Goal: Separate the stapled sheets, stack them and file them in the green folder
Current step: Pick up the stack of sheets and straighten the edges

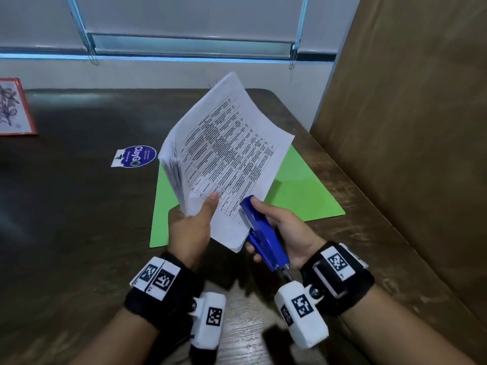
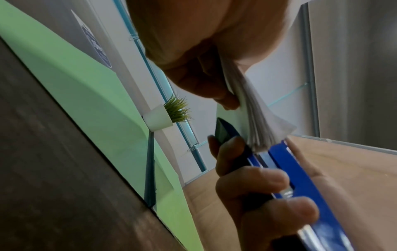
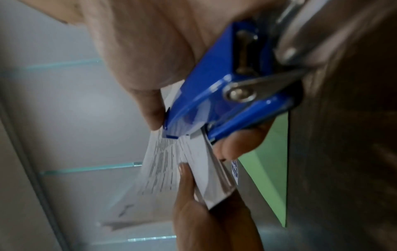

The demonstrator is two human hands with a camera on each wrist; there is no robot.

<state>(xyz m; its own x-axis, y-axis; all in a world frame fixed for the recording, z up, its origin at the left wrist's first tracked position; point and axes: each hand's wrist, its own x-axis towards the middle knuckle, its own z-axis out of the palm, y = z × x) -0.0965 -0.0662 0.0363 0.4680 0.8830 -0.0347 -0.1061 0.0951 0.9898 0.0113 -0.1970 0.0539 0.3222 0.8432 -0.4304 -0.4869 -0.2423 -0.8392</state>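
A stack of printed sheets [image 1: 226, 154] is lifted, tilted, above the green folder [image 1: 303, 191], which lies flat on the dark table. My left hand [image 1: 196, 219] grips the stack's lower edge, thumb on the top page. My right hand [image 1: 283, 227] is wrapped round a blue stapler [image 1: 263, 233] whose front end sits on the sheets' lower corner. In the left wrist view the fanned sheets [image 2: 257, 122] meet the stapler [image 2: 300, 178]. In the right wrist view the stapler [image 3: 214, 101] has the sheets [image 3: 163, 169] in its mouth, and the folder [image 3: 268, 169] lies beyond.
A round ClayGO sticker [image 1: 135, 156] lies on the table [image 1: 79, 206] left of the folder. A red-framed picture [image 1: 14, 106] is at the far left. A tall wooden panel [image 1: 408, 127] walls off the right side. A small potted plant [image 2: 169, 115] stands at the back.
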